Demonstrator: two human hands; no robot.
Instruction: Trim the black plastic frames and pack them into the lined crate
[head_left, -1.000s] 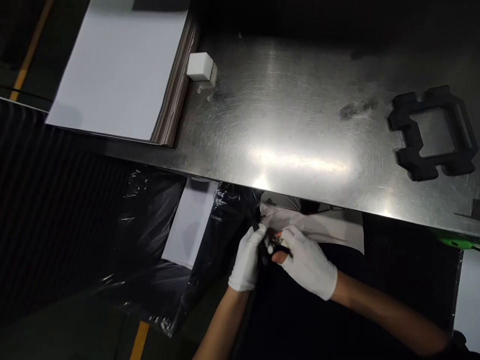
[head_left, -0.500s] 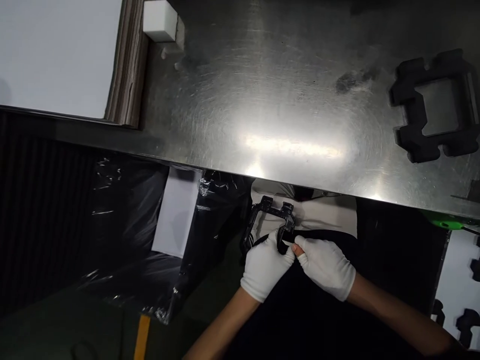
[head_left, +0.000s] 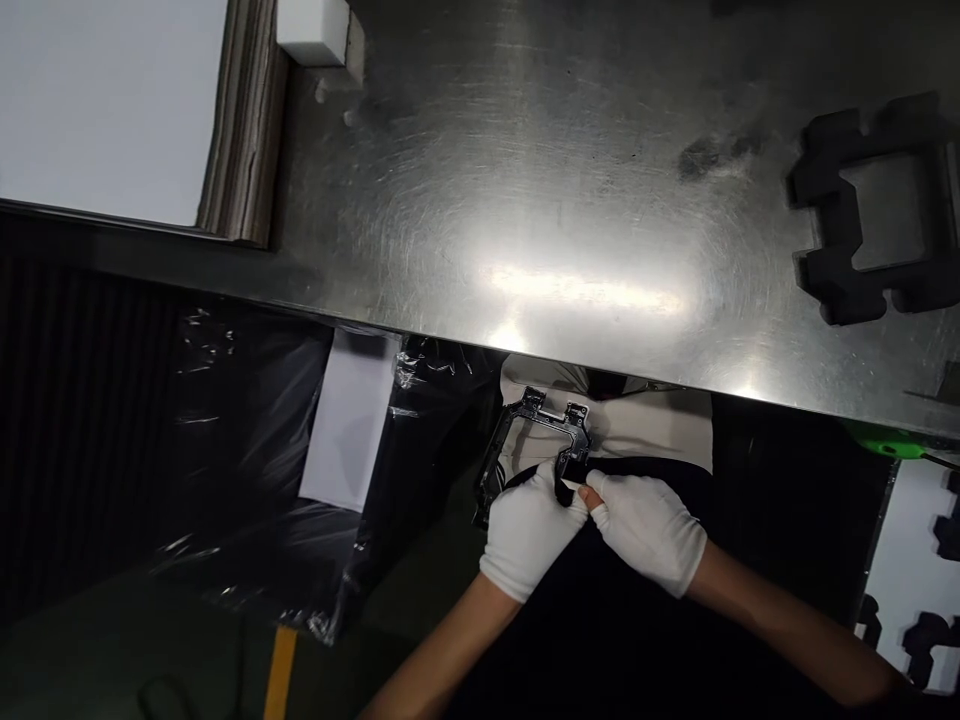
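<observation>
So the black frame [head_left: 577, 442] is off the counter [head_left: 480, 190] altogether, held up just past its near edge, right in front of the person's dark clothes. White-gloved left hand [head_left: 529, 530] has its grip closed around the lower part of it, and that hand is covering a good chunk, so I can't see the whole outline. Right hand [head_left: 649, 530], also gloved but with a bare thumb tip, is pinching a pale sliver [head_left: 572, 485] right by the frame; too small to tell what that is. Behind the frame there's some pale cloth [head_left: 660, 430], with the counter edge cutting across it. Up on the metal there's a bright glare patch, a chunky black piece [head_left: 834, 235] with a squarish opening over on the right, and a stack of sheets [head_left: 97, 110] at the left with a white block [head_left: 311, 30] next to it. Below the counter on the left, shiny black plastic [head_left: 255, 420] hangs around a white panel [head_left: 349, 420]. Far right, something green [head_left: 889, 440] sits under the edge, near a white sheet [head_left: 892, 530] with dark cutouts or pieces on it, can't tell which.
</observation>
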